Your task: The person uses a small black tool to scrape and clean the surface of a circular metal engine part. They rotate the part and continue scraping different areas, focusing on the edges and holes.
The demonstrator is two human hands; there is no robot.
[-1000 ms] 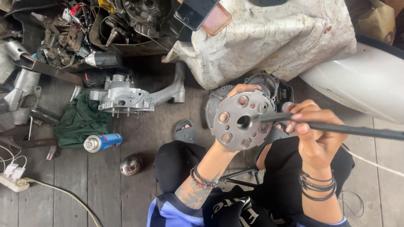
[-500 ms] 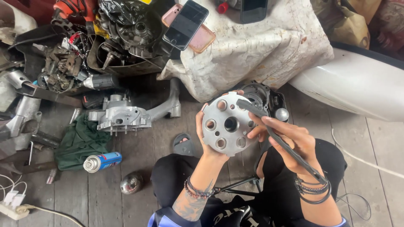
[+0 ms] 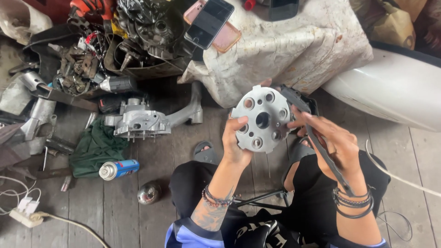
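My left hand (image 3: 235, 140) grips a round grey metal plate (image 3: 262, 118) with several holes by its lower left edge, holding it up over my lap. My right hand (image 3: 334, 142) holds a long dark flat tool (image 3: 327, 156); its far end reaches the plate's right rim and its handle runs back along my wrist. Part of a dark engine casing (image 3: 307, 102) shows behind the plate on the floor.
A silver engine case (image 3: 142, 120) lies on the wooden floor by a green rag (image 3: 94, 147), a blue spray can (image 3: 118, 169) and a shiny round cap (image 3: 149, 193). Scrap parts (image 3: 92, 50) pile up at back left. Two phones (image 3: 212, 20) rest on a white sack. A white panel (image 3: 390, 92) is at right.
The plate has risen and tilted slightly. My right hand swung the tool from lying sideways across the plate to pointing at its right rim, handle back along my wrist.
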